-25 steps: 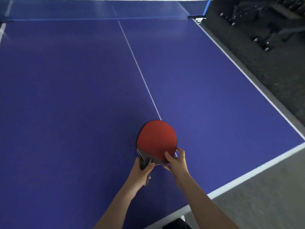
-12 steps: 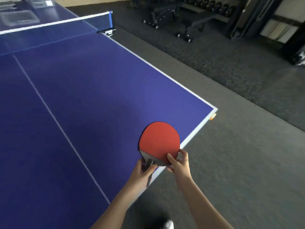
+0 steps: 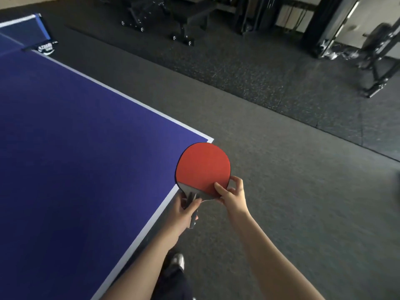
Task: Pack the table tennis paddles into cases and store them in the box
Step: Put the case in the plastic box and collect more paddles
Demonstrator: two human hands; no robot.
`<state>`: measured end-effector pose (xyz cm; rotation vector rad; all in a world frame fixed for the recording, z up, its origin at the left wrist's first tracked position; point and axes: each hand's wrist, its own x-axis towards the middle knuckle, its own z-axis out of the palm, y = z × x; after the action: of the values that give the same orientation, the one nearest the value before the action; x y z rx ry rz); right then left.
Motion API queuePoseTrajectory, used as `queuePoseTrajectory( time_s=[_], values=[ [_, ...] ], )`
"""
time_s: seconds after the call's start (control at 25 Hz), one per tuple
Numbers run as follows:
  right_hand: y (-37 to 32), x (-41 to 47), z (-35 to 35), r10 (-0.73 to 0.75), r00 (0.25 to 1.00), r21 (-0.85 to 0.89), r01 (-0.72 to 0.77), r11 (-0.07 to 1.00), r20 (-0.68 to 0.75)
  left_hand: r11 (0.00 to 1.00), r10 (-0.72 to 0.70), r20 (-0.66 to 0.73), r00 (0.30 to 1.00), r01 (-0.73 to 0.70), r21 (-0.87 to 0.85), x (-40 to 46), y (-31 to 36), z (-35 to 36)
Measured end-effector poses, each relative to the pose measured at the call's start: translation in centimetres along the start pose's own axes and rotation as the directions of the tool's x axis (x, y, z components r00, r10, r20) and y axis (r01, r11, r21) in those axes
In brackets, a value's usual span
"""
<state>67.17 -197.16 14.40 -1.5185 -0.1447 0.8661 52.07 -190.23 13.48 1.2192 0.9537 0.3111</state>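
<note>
A table tennis paddle point(image 3: 203, 167) with a red rubber face and a grey handle is held in the air beside the near right corner of the blue table point(image 3: 65, 148). My left hand point(image 3: 184, 210) grips its handle from below. My right hand point(image 3: 231, 194) pinches the lower right edge of the blade, thumb on the red face. No case or box is in view.
The table's net and its clamp point(image 3: 44, 47) sit at the far left. Grey floor point(image 3: 303, 191) spreads to the right. Wheeled gym benches point(image 3: 179, 24) and a dark rack point(image 3: 381, 61) stand at the back. My shoe point(image 3: 178, 260) shows below the hands.
The view has swung right from the table's middle to its corner and the floor. Both hands keep the same hold on the paddle, now off the table's edge.
</note>
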Motion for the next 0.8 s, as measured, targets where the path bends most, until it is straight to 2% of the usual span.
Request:
queuePoseTrajectory(
  time_s=[0.2, 0.44, 0.8],
  values=[
    [-3.3, 9.9, -1.0, 0.005, 1.0, -0.054, -0.006, 0.999, -0.019, 0.999, -0.034, -0.007, 0.999, 0.034, -0.034, 9.4, 3.2, 3.3],
    [-10.4, 22.5, -0.7, -0.015, 0.999, -0.095, 0.011, 0.995, -0.037, 0.997, -0.035, -0.018, 0.999, 0.034, -0.075, 22.1, 9.9, 6.9],
    [-19.0, 40.1, -0.1, 0.006, 0.999, -0.117, 0.0, 0.993, 0.046, 0.992, -0.043, -0.082, 0.996, 0.033, -0.121, 38.0, 18.4, 10.9]
  ],
)
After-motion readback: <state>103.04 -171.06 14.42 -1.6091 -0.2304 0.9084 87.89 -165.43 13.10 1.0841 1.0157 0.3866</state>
